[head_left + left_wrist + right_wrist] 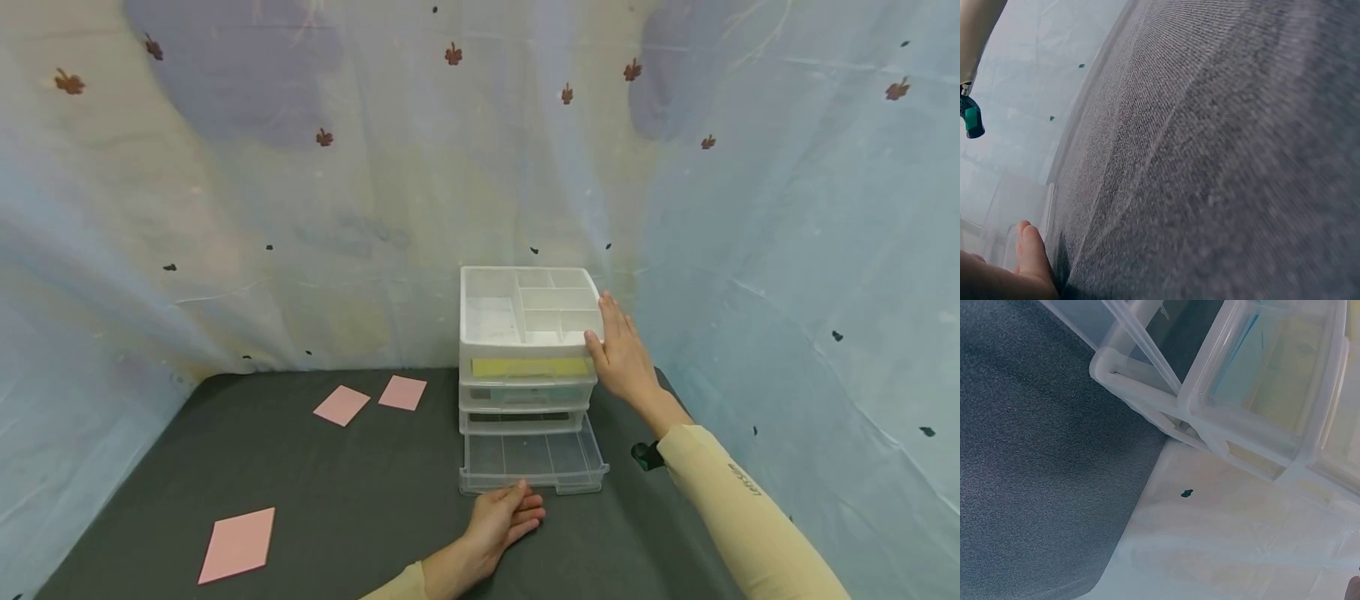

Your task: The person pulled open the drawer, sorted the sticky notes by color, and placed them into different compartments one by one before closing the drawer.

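Left hand (pixel 501 527): fingers loosely extended, at near edge of the pulled-out bottom drawer (pixel 528 457)
Right hand (pixel 626 360): fingers straight, against upper right edge of drawer unit (pixel 528 354)

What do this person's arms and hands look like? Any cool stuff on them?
The left hand and right hand wear no gloves. The left sleeve and right sleeve are pale yellow. Small dark lettering runs along the right one, and a black gadget with some green shows beside its cuff.
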Demonstrator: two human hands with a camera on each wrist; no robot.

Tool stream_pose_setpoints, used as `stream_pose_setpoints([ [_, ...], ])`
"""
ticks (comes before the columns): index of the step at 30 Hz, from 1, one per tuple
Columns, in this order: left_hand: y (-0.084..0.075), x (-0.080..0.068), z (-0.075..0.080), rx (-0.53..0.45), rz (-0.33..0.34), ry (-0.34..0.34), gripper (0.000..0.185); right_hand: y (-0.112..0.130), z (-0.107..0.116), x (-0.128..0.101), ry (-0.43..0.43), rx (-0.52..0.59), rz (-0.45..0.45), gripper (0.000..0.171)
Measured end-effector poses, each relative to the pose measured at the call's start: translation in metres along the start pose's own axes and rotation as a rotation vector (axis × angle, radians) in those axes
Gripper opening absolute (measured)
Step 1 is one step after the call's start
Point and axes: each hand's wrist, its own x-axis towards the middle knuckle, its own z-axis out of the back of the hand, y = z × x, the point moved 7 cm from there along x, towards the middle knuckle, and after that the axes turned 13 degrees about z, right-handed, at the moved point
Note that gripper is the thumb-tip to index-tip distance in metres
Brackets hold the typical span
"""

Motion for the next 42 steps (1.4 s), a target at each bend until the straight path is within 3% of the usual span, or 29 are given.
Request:
stream_pose_setpoints([
  [10,-0.01,-0.014,0.005,0.066,-0.02,-0.006,0.051,0.002,0.001,0.0,0.001,0.007,-0.001,0.068],
  [23,-0.047,-0.05,0.028,0.213,-0.226,-0.032,0.047,0.003,0.001,0.0,-0.002,0.014,-0.004,0.068],
  [26,-0.061,-0.059,0.036,0.276,-0.307,-0.07,0.044,0.004,0.002,0.001,-0.004,0.018,-0.004,0.067],
  [32,-0.091,-0.078,0.055,0.466,-0.568,-0.195,0.034,0.004,0.003,0.002,-0.014,0.01,0.002,0.067],
  [37,-0.109,-0.095,0.074,0.603,-0.742,-0.288,0.034,0.003,0.002,0.001,-0.014,0.011,0.005,0.067],
  [42,-0.124,-0.11,0.098,0.712,-0.85,-0.357,0.042,0.003,0.001,0.001,-0.021,0.01,0.002,0.069],
])
